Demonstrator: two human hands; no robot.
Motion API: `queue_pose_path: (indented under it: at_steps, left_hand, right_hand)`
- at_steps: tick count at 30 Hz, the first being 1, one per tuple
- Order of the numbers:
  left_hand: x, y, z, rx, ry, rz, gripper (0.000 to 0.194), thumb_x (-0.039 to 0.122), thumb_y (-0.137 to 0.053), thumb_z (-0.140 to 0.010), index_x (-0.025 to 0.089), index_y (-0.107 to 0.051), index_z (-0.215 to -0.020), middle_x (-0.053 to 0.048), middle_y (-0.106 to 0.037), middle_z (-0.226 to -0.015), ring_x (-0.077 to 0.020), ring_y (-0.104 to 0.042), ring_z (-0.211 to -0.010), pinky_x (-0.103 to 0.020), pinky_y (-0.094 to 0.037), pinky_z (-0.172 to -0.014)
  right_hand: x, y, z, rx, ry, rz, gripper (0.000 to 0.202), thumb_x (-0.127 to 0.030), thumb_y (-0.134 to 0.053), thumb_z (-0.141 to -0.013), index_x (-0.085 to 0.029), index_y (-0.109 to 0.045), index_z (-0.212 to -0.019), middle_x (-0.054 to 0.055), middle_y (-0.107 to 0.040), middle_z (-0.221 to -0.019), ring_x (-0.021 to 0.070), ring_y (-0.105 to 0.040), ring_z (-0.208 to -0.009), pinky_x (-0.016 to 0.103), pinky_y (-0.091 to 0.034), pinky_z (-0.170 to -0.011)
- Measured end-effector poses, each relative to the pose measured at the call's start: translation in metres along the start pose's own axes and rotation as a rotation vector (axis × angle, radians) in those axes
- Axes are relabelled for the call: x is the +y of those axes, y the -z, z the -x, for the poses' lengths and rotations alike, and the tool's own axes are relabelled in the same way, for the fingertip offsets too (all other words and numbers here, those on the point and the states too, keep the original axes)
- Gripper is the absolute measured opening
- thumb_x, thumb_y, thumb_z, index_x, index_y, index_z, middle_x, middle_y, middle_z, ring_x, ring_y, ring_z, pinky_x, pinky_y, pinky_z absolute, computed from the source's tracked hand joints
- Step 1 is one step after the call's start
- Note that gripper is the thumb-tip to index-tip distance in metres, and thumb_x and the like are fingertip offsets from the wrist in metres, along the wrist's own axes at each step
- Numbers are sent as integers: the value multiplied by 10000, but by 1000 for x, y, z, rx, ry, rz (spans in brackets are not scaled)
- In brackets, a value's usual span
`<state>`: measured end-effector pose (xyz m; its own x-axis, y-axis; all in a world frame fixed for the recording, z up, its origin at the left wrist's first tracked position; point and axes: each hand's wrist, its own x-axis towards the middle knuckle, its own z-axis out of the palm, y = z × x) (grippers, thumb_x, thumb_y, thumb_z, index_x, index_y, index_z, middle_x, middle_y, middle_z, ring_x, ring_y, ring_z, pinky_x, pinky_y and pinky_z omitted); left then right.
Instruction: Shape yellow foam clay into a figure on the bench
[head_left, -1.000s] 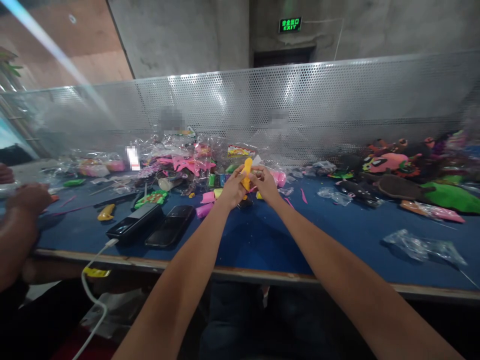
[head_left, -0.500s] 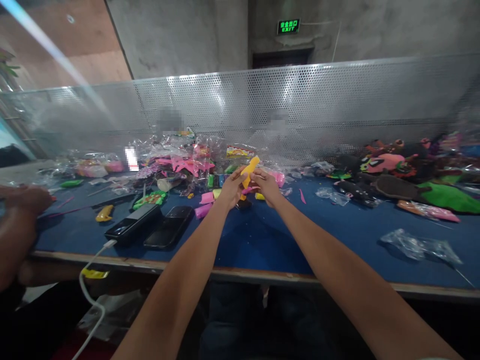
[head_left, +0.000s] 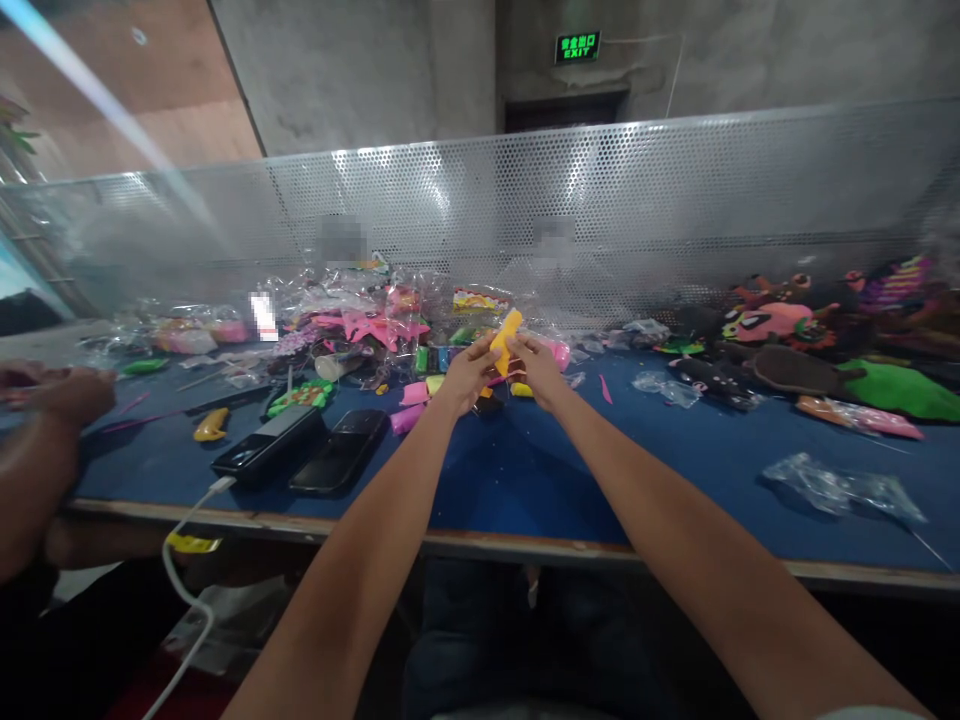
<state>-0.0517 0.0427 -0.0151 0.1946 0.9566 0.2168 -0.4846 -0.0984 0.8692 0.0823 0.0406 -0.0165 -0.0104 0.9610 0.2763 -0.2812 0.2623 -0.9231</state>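
Above the blue tabletop, an elongated piece of yellow modelling clay [head_left: 505,345] stands nearly upright between my two hands. My left hand [head_left: 472,378] pinches it from the left side, fingers closed. From the right, my right hand [head_left: 534,370] grips the same piece with its fingertips. The clay has a rounded, knob-like top and narrows below it. Pink and purple clay packs [head_left: 409,418] lie just left of my left hand. A small yellow pack [head_left: 523,390] is below my right hand, and a dark item [head_left: 489,402] sits partly hidden under my fingers.
Left of my arms lie a black phone [head_left: 341,452] and a black power bank [head_left: 262,445] with a white cable [head_left: 202,605]. A co-worker's hand [head_left: 75,390] is at the far left. Clear plastic bags [head_left: 840,485] and colourful figures [head_left: 772,325] lie to the right; a perforated screen [head_left: 465,190] stands behind.
The yellow clay has turned more upright, and its top looks rounder and narrower at the neck. My hands shifted slightly. The co-worker's hand at the left moved a little right.
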Motion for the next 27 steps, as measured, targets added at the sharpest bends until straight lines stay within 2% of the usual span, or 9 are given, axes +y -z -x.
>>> queue_pose_path:
  at_steps: [5,10,13,16,21,27]
  left_hand:
    - [0,1,2,29,8,-51,439,238,-806,-754,186,-709,-1179,-43,-739,-921,-116,-673,-739,-300,-564,-781]
    - [0,1,2,-30,8,-86,480,261,-849,-700,194,-722,-1158,-53,-745,-986,-142,-686,-800,-302,-558,-771]
    - [-1,1,3,9,20,-94,466,301,-846,-707,202,-725,-1146,-47,-743,-951,-140,-677,-760,-285,-553,-710]
    - [0,2,3,34,19,-84,431,325,-833,-724,200,-727,-1123,-41,-736,-932,-126,-665,-721,-289,-554,-713]
    - [4,3,3,80,3,-23,342,331,-822,-738,176,-708,-1020,-36,-723,-893,-116,-648,-694,-296,-570,-734]
    - [3,2,3,86,6,-46,333,394,-817,-744,162,-656,-921,-30,-691,-813,-117,-636,-646,-284,-565,-662]
  right_hand:
    - [0,0,0,0,-3,20,431,-572,-792,-686,-221,-558,-773,-55,-577,-615,92,-550,-486,211,-454,-443]
    - [0,2,0,-1,10,69,475,-628,-774,-691,-222,-535,-750,-41,-586,-605,97,-545,-466,213,-430,-419]
    - [0,2,0,4,25,88,473,-628,-774,-687,-227,-535,-759,-42,-585,-611,100,-547,-476,216,-436,-425]
    - [0,2,1,1,15,81,460,-633,-756,-695,-234,-568,-825,-51,-574,-619,103,-547,-495,220,-450,-440]
    - [-1,1,1,-124,40,91,546,-511,-870,-574,-221,-614,-960,-65,-598,-657,112,-570,-564,228,-486,-475]
    - [0,2,0,-149,99,150,452,-409,-867,-601,-197,-641,-931,-80,-565,-601,90,-526,-512,203,-441,-445]
